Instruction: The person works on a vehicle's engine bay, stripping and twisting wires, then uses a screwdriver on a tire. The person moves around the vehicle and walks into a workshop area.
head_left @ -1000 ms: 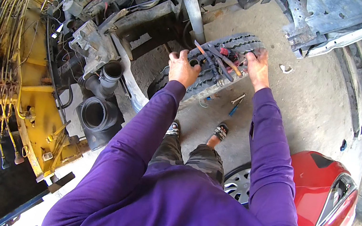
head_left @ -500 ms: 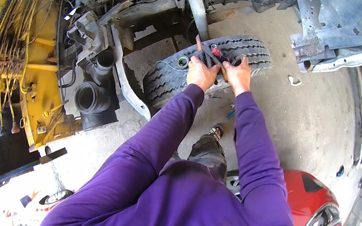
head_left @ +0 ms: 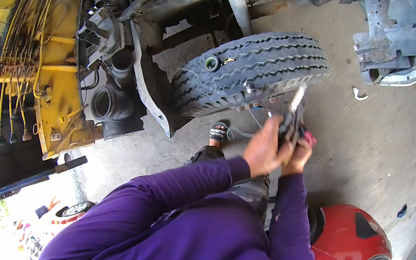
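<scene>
A bundle of hand tools (head_left: 291,123), with dark handles, a pink-red part and pale metal ends, is gripped between my left hand (head_left: 266,148) and my right hand (head_left: 298,154). Both are closed round it, beside the lower right edge of a big treaded tire (head_left: 265,56); motion blurs the individual tools. On the tread sit a small green-rimmed round container (head_left: 212,63) and a small object beside it. Thin pale wire (head_left: 195,77) trails over the tire.
A stripped vehicle chassis (head_left: 158,4) is ahead, with black hoses (head_left: 105,105) at left. Yellow machinery (head_left: 43,117) stands far left. Grey body panels (head_left: 397,35) are upper right, a red car part (head_left: 346,232) lower right. My sandalled foot (head_left: 217,134) rests on concrete.
Both hands have lifted the tool bundle off the tire and drawn it down and right toward my body. The tread where it lay is exposed, leaving the green-rimmed container.
</scene>
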Demonstrator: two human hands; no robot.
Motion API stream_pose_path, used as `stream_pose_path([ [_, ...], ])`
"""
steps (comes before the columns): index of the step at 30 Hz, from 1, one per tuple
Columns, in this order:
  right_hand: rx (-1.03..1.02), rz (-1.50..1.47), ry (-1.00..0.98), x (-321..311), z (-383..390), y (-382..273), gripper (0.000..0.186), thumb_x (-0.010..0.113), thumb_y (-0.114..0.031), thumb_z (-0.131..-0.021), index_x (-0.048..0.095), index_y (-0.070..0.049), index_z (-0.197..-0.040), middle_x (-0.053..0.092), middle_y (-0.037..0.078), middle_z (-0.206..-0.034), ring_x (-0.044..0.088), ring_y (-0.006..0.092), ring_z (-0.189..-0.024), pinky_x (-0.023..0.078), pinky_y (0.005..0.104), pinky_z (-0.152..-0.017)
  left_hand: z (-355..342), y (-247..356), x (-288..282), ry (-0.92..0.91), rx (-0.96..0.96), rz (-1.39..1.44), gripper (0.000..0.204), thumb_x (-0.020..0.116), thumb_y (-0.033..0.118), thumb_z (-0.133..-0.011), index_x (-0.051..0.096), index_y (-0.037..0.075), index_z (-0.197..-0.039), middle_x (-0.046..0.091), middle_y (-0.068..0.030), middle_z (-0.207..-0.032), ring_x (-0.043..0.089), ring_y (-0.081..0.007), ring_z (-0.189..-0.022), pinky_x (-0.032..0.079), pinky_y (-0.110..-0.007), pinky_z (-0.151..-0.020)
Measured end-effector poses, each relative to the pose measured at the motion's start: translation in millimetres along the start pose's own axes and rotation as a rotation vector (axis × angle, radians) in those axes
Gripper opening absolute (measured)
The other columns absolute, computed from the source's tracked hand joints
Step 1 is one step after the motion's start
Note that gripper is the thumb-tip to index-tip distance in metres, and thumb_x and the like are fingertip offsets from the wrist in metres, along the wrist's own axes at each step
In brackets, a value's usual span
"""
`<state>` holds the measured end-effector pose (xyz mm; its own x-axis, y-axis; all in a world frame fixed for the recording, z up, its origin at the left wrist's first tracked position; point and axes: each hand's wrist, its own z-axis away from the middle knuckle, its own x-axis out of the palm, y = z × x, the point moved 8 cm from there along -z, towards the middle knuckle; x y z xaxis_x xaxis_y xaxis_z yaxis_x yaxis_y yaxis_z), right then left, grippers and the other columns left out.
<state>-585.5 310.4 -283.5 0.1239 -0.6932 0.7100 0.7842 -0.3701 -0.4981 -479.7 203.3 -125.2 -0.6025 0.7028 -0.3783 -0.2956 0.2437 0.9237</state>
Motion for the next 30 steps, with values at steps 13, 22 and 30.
stream_pose_path([
  [13, 0.128, -0.401, 0.326, -292.4, 5.4, 166.9, 0.049, 0.048, -0.015, -0.082, 0.058, -0.006, -0.129, 0.065, 0.013, -0.121, 0.066, 0.0308, -0.105, 0.052, 0.0464, -0.096, 65.1, -349.8, 231.4, -0.542, -0.572, 0.111, 0.069, 0.071, 0.011, -0.082, 0.04, -0.003, -0.142, 0.058, -0.0235, -0.13, 0.062, -0.035, -0.116, 0.047, -0.041, -0.101],
  [22, 0.217, -0.251, 0.481, -408.1, -102.7, 263.4, 0.045, 0.049, -0.006, -0.085, 0.05, -0.012, -0.13, 0.061, 0.012, -0.111, 0.063, 0.0306, -0.102, 0.056, 0.0512, -0.084, 25.4, -538.4, 279.4, -0.546, -0.663, -0.003, 0.054, 0.07, 0.004, -0.084, 0.051, -0.005, -0.133, 0.062, -0.0218, -0.128, 0.06, -0.0304, -0.119, 0.047, -0.039, -0.101],
  [30, 0.254, 0.146, 0.752, -470.2, -117.9, 282.7, 0.063, 0.072, -0.036, -0.093, 0.041, -0.012, -0.143, 0.058, 0.01, -0.122, 0.061, 0.0244, -0.096, 0.056, 0.043, -0.076, -3.4, -584.2, 260.2, -0.442, -0.393, -0.463, 0.055, 0.07, 0.026, -0.085, 0.059, -0.004, -0.13, 0.062, -0.0262, -0.13, 0.056, -0.0367, -0.126, 0.042, -0.039, -0.108],
])
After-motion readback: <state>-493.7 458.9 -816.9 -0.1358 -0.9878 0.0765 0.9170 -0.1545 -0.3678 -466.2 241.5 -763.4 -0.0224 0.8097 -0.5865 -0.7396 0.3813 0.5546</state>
